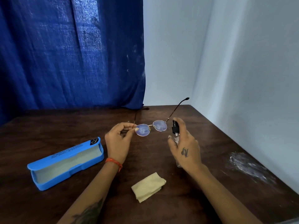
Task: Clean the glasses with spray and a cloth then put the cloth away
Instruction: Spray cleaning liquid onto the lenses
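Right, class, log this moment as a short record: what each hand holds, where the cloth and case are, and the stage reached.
left hand: pinches the gold wire-rimmed glasses at one lens edge
right hand: grips the small clear spray bottle with black nozzle, aimed at the lenses
pale yellow folded cloth: lies untouched on the dark wooden table
blue glasses case: open, left of the hands
stage: spraying

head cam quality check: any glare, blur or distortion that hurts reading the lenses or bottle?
Head view: wide-angle bowing curves the table edges and the wall corner; glasses lenses carry pale bluish reflections, so wetness is hard to judge; clear spray bottle body nearly vanishes against the right hand; bright patch of glare on the table at right; curtain is mottled; cloth and case read sharp.
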